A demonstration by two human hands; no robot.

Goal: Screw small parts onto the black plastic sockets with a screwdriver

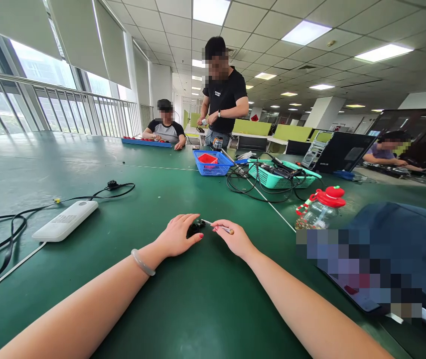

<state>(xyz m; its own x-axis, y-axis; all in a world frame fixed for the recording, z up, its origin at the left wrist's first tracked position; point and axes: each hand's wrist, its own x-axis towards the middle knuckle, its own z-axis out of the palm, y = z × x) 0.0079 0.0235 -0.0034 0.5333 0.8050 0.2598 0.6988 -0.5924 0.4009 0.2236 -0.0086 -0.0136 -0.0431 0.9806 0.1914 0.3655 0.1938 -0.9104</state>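
At the lower centre of the frame, a small black part [195, 228] is pinned to the green tabletop [205, 304] under the left hand [177, 236], fingers together. A thin screwdriver [218, 227] is pinched in the right hand [235, 238], its tip touching the part.

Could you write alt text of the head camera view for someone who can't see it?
On a green table, the left hand steadies a small black part while the right hand holds a thin tool to it. Co-workers sit and stand beyond two plastic baskets.
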